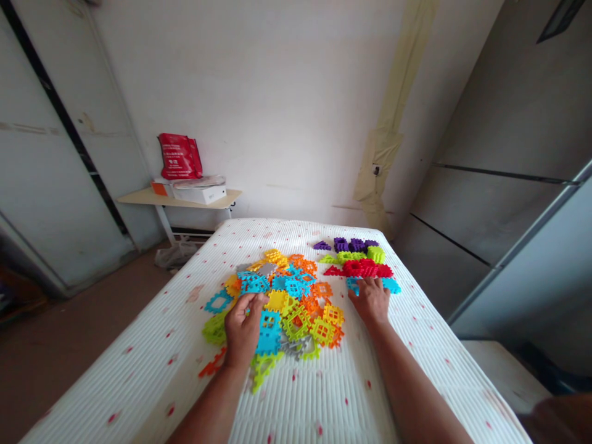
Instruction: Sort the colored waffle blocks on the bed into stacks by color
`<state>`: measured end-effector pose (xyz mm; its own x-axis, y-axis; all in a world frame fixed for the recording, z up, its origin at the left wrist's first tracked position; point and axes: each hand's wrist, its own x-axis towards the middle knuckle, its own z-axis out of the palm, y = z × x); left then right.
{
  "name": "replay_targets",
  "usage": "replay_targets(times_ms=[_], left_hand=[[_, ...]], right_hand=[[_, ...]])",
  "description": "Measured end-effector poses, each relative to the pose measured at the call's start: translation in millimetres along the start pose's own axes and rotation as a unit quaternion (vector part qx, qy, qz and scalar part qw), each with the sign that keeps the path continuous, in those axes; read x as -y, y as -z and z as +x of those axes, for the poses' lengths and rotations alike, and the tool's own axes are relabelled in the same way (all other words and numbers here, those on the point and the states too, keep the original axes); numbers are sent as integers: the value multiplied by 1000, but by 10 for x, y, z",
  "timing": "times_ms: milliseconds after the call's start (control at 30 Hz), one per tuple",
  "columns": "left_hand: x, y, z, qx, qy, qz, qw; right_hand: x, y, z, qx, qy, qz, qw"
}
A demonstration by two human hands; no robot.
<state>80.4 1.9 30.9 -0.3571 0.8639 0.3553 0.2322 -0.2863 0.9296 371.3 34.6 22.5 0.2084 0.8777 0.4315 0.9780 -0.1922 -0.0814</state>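
A heap of interlocking plastic building pieces in blue, yellow, orange, green and grey lies on the bed, among them a blue panel [269,333] and a yellow piece [277,301]. Over the heap's left side is my left hand [244,322], its fingers curled into a pinch; whatever is between them, if anything, is hidden. My right hand [372,298] reaches to a row of blue pieces [392,285], fingers apart and resting on or just above them. Behind that row are red pieces [365,267], green pieces [351,256] and purple pieces [356,245], sorted in rows by colour.
The pieces lie on a white ribbed cover [333,394] with red spots. Beyond its far left corner, a small table [134,197] holds a red bag [180,157] and a white box [203,195]. Grey cabinets [462,185] stand on the right.
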Motion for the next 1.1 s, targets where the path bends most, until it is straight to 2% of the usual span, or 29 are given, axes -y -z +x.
replay_targets(times_ms=[167, 367, 433, 533, 667, 867, 1100], left_hand=[[43, 41, 53, -15, -6, 12, 1000], [157, 156, 178, -63, -14, 68, 996], [191, 185, 212, -66, -41, 94, 993], [229, 213, 237, -37, -111, 130, 985], [240, 233, 230, 2, -185, 191, 964], [227, 250, 225, 2, -214, 245, 946], [162, 198, 186, 59, -231, 268, 934]], right_hand=[[15, 48, 2, -58, 53, 23, 997], [49, 22, 13, -135, 193, 115, 965], [53, 0, 14, -164, 220, 137, 952], [49, -21, 14, -189, 238, 152, 941], [35, -24, 10, -200, 242, 156, 937], [42, 3, -4, -207, 246, 166, 932], [232, 65, -112, -140, 307, 256, 906]])
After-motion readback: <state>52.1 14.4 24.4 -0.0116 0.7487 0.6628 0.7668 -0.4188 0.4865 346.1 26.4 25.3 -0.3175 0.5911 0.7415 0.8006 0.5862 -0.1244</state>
